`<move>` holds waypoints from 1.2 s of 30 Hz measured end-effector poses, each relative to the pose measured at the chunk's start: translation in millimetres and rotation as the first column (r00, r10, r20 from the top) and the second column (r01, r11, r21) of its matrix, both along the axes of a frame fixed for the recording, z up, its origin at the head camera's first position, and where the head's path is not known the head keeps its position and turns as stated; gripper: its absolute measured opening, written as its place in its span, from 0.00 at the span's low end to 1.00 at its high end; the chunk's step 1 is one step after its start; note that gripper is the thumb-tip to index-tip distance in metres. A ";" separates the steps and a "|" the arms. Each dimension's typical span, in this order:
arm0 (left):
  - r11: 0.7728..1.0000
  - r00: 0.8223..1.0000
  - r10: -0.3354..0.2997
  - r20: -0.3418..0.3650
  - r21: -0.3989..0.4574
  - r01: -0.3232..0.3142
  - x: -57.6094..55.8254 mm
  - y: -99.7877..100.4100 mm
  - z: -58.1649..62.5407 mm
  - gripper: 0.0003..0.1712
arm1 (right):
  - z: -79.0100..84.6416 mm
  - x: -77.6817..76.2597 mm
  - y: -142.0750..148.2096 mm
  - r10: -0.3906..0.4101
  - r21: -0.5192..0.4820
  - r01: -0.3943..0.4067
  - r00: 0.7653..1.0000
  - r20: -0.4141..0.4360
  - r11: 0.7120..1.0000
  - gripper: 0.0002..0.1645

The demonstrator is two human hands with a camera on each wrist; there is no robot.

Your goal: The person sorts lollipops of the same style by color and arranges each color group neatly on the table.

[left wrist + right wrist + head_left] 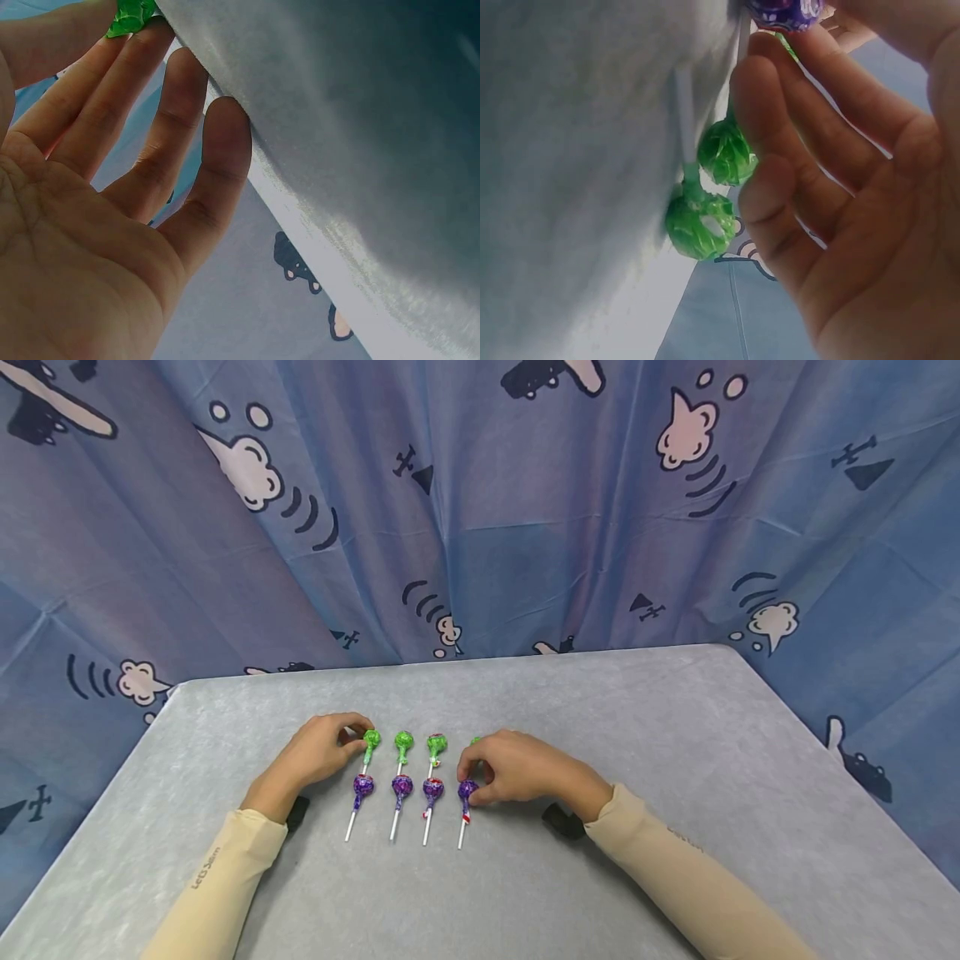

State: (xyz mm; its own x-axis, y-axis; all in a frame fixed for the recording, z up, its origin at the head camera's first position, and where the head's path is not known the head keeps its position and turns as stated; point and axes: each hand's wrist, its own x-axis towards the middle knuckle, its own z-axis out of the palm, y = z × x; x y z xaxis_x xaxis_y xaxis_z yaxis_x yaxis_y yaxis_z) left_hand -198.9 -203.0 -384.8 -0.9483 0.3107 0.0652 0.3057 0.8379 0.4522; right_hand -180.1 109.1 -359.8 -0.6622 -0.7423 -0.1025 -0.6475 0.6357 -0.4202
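Two rows of wrapped lollipops lie on the table, green-headed ones in the far row and purple-headed ones in the near row. My left hand (321, 750) pinches the leftmost green lollipop (371, 738) at its head between thumb and fingers; in the left wrist view the green wrapper (132, 16) shows at the fingertips. At the right end of the near row, my right hand (522, 766) pinches a purple lollipop (467, 790) by its head, its white stick pointing toward me. Behind the right hand, a green lollipop (476, 740) is mostly hidden in the head view.
Between the hands lie two green lollipops, (403, 742) the left one, and purple lollipops (402, 786) nearer me. The grey table (675, 735) extends right and toward me. A blue patterned curtain (517, 552) hangs behind its far edge. Dark wrist devices (562, 821) sit under the wrists.
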 end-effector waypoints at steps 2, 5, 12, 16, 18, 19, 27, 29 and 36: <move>1.000 1.000 0.001 0.001 0.000 -0.001 -0.1 0.0 0.0 0.13 | 0.3 0.0 0.6 0.003 0.005 -0.002 1.000 0.000 1.000 0.11; 1.000 1.000 0.002 0.000 -0.002 -0.002 -0.4 -0.1 -0.3 0.13 | 1.0 0.2 1.1 0.004 0.017 -0.004 1.000 -0.001 1.000 0.11; 1.000 1.000 0.004 -0.001 -0.006 -0.004 -0.5 -0.2 -0.2 0.13 | -0.1 -0.8 1.4 0.003 0.017 -0.003 1.000 0.000 1.000 0.11; 1.000 1.000 0.003 -0.003 -0.005 -0.003 -0.4 -0.1 -0.3 0.13 | -0.8 -1.4 1.5 0.001 0.015 -0.001 1.000 0.002 1.000 0.11; 1.000 1.000 0.002 -0.003 -0.005 -0.002 -0.6 0.1 -0.4 0.13 | -1.1 -1.8 1.9 -0.011 0.015 0.011 1.000 0.006 1.000 0.11; 1.000 1.000 0.003 -0.002 -0.006 -0.003 -0.6 0.2 -0.4 0.13 | -1.3 -2.2 2.1 -0.017 0.014 0.017 1.000 0.007 1.000 0.11; 1.000 1.000 0.006 -0.003 -0.006 -0.006 0.0 0.3 -0.2 0.13 | -2.0 -4.4 2.9 -0.028 0.010 0.028 1.000 0.008 1.000 0.12; 1.000 1.000 0.005 -0.005 -0.006 -0.005 -0.3 0.2 -0.3 0.13 | -1.9 -4.4 2.9 -0.023 0.008 0.023 1.000 0.007 1.000 0.12; 1.000 1.000 0.003 -0.006 -0.006 -0.003 -0.7 0.0 -1.4 0.13 | -3.1 -4.0 3.6 -0.014 0.010 0.014 1.000 0.008 1.000 0.12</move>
